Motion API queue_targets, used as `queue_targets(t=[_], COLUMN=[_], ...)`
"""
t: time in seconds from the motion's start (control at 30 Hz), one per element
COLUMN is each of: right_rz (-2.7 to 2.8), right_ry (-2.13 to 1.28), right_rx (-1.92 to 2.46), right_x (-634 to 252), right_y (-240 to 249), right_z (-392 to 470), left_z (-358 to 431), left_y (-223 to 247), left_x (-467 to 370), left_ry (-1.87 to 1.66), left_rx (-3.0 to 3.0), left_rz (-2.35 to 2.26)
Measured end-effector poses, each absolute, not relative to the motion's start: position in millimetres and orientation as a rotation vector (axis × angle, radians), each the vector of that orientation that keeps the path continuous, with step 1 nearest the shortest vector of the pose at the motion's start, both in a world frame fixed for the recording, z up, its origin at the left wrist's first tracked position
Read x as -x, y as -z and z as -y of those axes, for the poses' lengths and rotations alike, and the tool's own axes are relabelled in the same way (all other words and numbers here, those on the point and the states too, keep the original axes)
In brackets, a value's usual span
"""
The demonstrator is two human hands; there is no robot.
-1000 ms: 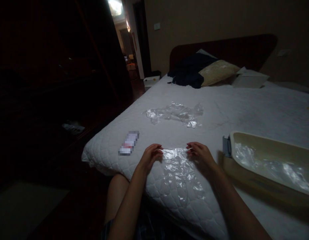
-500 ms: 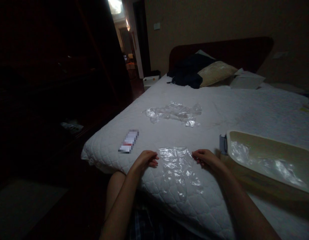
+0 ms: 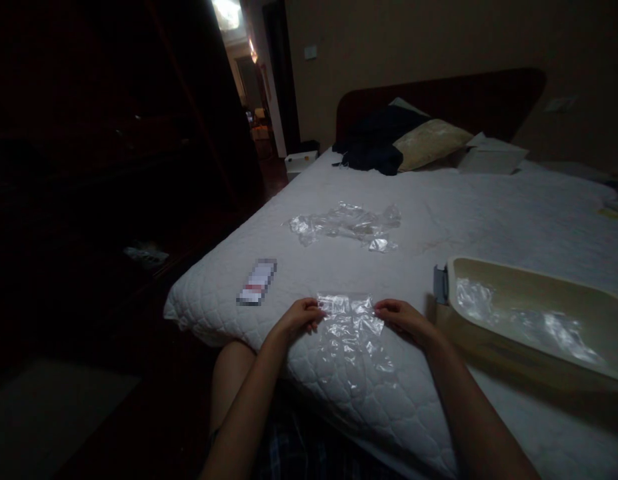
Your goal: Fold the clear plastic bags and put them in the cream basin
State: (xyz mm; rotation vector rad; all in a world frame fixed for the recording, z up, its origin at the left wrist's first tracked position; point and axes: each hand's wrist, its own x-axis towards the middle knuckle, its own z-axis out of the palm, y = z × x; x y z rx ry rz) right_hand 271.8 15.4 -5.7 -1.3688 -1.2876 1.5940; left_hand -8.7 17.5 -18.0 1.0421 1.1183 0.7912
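Observation:
A clear, crinkled plastic bag (image 3: 349, 337) lies over the near edge of the bed, its lower part draping down. My left hand (image 3: 305, 316) pinches its upper left edge between thumb and fingers. On the opposite side, my right hand (image 3: 403, 317) has its fingertips closed on the upper right edge. Farther up the bed rests a loose spread of clear plastic bags (image 3: 346, 223), apart from both hands. Whether the near bag is a single layer I cannot tell.
To the right stands a pale plastic bin (image 3: 509, 363) with a grey latch and clear plastic inside. A phone-like object (image 3: 257, 283), blurred out, lies left on the white quilted bed (image 3: 223, 280). Dark clothing (image 3: 376, 143) and a beige pillow (image 3: 431, 143) sit near the headboard (image 3: 449, 93).
My hands have come closer together, moving inward onto the bag's side edges. The bag's upper part looks narrower and its creases have shifted. The view has moved slightly.

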Motion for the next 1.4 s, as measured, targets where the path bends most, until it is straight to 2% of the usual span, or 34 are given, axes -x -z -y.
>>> queue_targets(t=[0.7, 1.13, 1.4], right_rz=[1.245, 1.231, 1.172], right_ry=[-1.346, -1.319, -1.390], right_rx=[1.407, 1.290, 1.320], right_x=[-257.2, -261.3, -260.3], right_y=[11.3, 22.3, 12.1], right_z=[-12.6, -14.7, -8.1], left_z=[-9.5, -6.7, -2.2], left_y=[15.0, 20.2, 16.0], left_x=[5.0, 5.9, 3.7], left_ry=[-0.856, -0.951, -0.970], left_rx=[-1.077, -1.027, -1.016], left_rz=[-1.171, -1.166, -1.150])
